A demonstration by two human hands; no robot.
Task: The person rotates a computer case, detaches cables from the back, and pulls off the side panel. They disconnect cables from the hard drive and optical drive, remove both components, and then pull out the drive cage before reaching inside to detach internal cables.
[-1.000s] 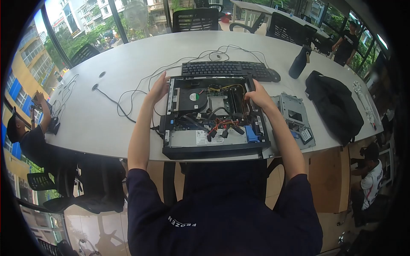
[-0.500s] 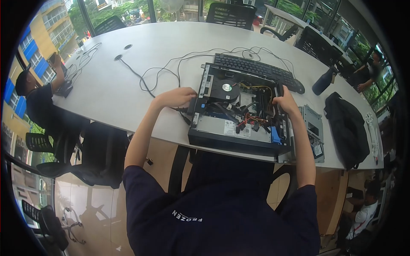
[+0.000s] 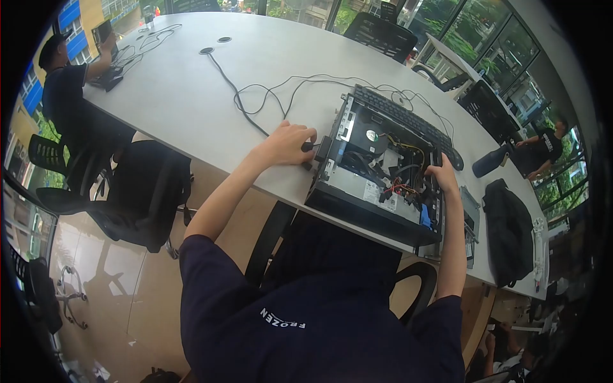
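Observation:
An opened desktop computer case (image 3: 357, 204) lies flat at the table's near edge, its fan, wiring and a blue latch (image 3: 426, 216) exposed. Just off its left side, my left hand (image 3: 287, 145) is closed on a black cable plug (image 3: 308, 147), fingers bent around it. A black cable (image 3: 237, 97) runs across the table toward that hand. My right hand (image 3: 444, 175) grips the right side of the case, thumb over the top edge and the other fingers mostly hidden behind it.
Behind the case lie a keyboard (image 3: 408, 115) and a mouse (image 3: 456, 159). To the right are metal panel parts (image 3: 470, 214), a dark bottle (image 3: 490, 164) and a black bag (image 3: 507, 233). A person (image 3: 64, 89) sits at the far left; another (image 3: 543, 147) is at the right.
The view has turned, so the table and case appear shifted. My left hand has drawn slightly away from the case's side, and the black plug now shows at its fingers. My right hand keeps its grip.

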